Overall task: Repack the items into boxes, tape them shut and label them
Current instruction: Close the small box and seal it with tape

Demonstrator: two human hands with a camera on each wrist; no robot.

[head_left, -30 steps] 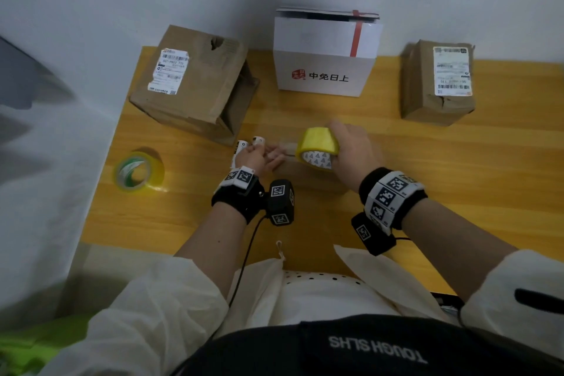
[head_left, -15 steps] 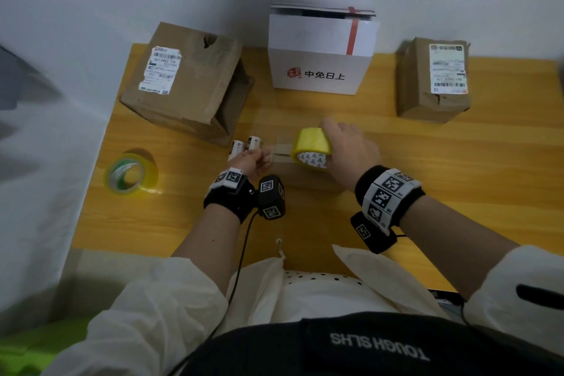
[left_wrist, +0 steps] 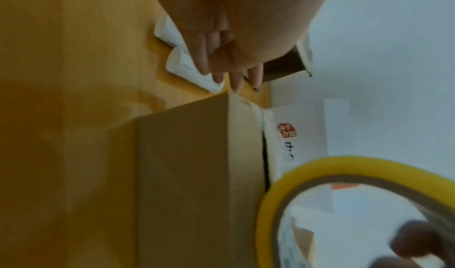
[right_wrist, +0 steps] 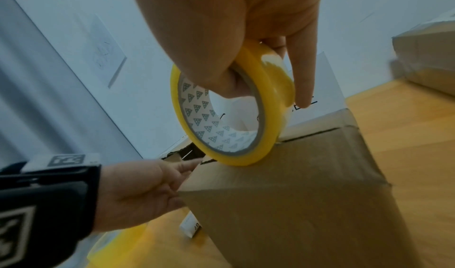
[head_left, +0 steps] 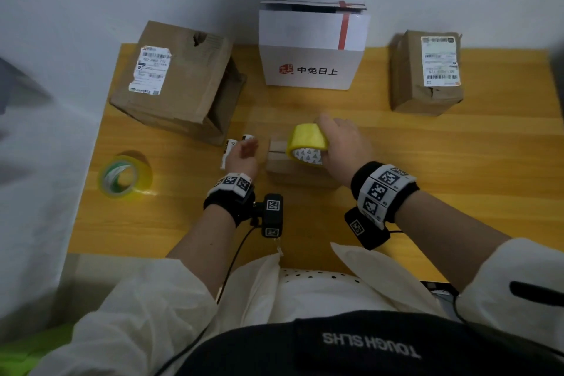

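A small brown cardboard box (head_left: 294, 169) stands mid-table, its top flaps closed along a seam. My right hand (head_left: 331, 143) grips a yellow tape roll (head_left: 306, 143) upright on the box top, thumb through the core and fingers over the rim (right_wrist: 231, 116). My left hand (head_left: 242, 152) lies against the box's left side with straight fingers (right_wrist: 172, 182), holding nothing. Two white tubes (head_left: 230, 146) lie on the table just left of the box, partly under that hand (left_wrist: 187, 67).
A green-cored tape roll (head_left: 123, 177) lies near the table's left edge. At the back stand a large torn brown box (head_left: 180, 82) with a label, a white box (head_left: 312, 49) with red print, and a labelled brown parcel (head_left: 427, 73).
My left hand has slipped from the tape end on the box top to the box's left side. The right hand keeps the yellow roll on the box, tilted slightly more.
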